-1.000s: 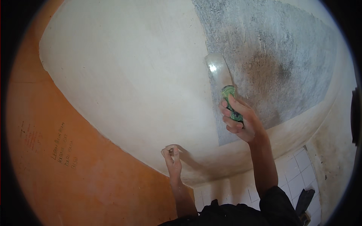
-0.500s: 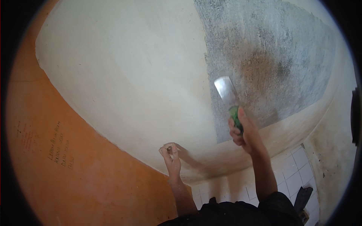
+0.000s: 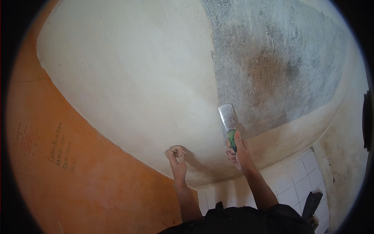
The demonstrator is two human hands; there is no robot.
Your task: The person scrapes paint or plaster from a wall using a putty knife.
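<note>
My right hand (image 3: pixel 239 153) is wrapped round the green handle of a putty knife (image 3: pixel 227 117). Its broad metal blade points up and lies over the left edge of a rough grey patch (image 3: pixel 272 70), where that meets the cream wall (image 3: pixel 136 78). Whether the blade presses on the surface is hard to tell. Lower and to the left, my left hand (image 3: pixel 177 158) is up close to the cream wall with its fingers curled in. Something small and dark shows between thumb and fingers, too small to name.
An orange wall (image 3: pixel 109 183) with handwriting on it adjoins the cream wall on the left. White floor tiles (image 3: pixel 298 183) show below, with a dark object (image 3: pixel 311 204) lying on them at the lower right. A stained pale wall (image 3: pixel 335 156) rises on the right.
My right hand has brought the putty knife down and slightly left, from higher on the grey patch's edge to lower along it. My left hand has stayed nearly still.
</note>
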